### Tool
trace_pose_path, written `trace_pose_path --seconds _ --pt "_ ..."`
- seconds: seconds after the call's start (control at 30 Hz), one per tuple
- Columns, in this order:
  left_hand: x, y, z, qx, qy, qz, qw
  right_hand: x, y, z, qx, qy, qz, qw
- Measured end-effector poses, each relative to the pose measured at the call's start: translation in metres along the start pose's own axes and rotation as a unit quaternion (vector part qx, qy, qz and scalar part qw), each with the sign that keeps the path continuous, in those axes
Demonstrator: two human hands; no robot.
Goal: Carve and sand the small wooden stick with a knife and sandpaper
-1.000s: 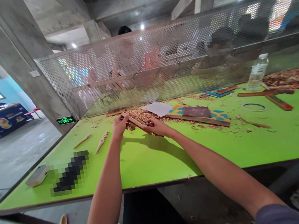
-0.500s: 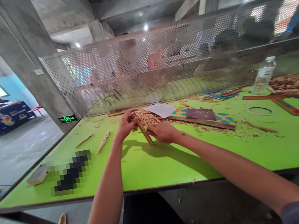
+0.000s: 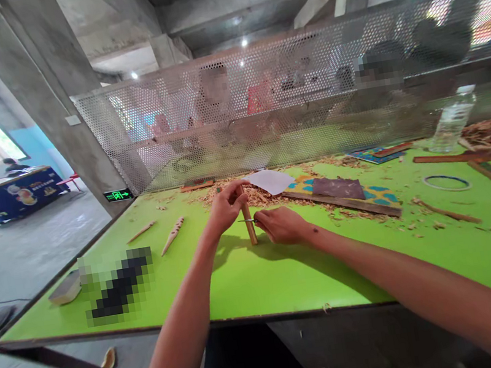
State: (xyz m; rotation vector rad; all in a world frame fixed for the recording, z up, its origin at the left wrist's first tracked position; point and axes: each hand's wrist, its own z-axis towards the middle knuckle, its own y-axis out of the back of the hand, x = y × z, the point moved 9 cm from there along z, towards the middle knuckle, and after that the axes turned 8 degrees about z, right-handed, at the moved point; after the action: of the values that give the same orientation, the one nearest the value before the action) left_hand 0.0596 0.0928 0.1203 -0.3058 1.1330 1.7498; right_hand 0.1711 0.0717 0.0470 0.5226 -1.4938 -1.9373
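My left hand (image 3: 229, 206) is closed round the top of a wooden stick (image 3: 250, 227), which stands nearly upright with its lower end at the green tabletop (image 3: 238, 284). In my right hand (image 3: 282, 225) is a small knife (image 3: 246, 220); its thin blade lies across the stick below my left fingers, and the handle is mostly hidden in the fist. Curly wood shavings (image 3: 261, 196) are heaped just behind my hands, beside a white sheet of paper (image 3: 270, 181).
Left of my hands lie a notched carved stick (image 3: 173, 235), a thin pointed stick (image 3: 140, 232) and a block (image 3: 66, 289). On the right are a board with a brown patch (image 3: 337, 188), a white ring (image 3: 446, 182) and a water bottle (image 3: 454, 120). A perforated metal screen (image 3: 161, 122) stands behind.
Both hands have shifted slightly right in view with the stick, which now stands more upright. The whole view has also moved a little. The knife blade still crosses the stick.
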Motion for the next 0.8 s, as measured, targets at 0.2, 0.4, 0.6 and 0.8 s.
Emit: trace_pose_path --seconds 0.2,0.4,0.6,0.8 --pt "-0.004 -0.007 0.001 -0.006 -0.002 0.032 0.999 -0.002 -0.003 -0.005 0.0 -0.018 0.013 1.0" --pt "-0.004 -0.013 0.005 -0.006 -0.005 0.034 0.999 -0.006 -0.01 -0.007 0.0 -0.04 0.018 0.999" --pt "-0.006 -0.015 0.005 0.0 -0.018 0.025 1.0 -0.008 -0.017 -0.01 -0.007 -0.049 0.038 0.998" --pt "-0.004 -0.015 0.006 -0.002 -0.031 -0.01 0.999 -0.01 -0.025 -0.012 -0.002 -0.041 0.038 0.998"
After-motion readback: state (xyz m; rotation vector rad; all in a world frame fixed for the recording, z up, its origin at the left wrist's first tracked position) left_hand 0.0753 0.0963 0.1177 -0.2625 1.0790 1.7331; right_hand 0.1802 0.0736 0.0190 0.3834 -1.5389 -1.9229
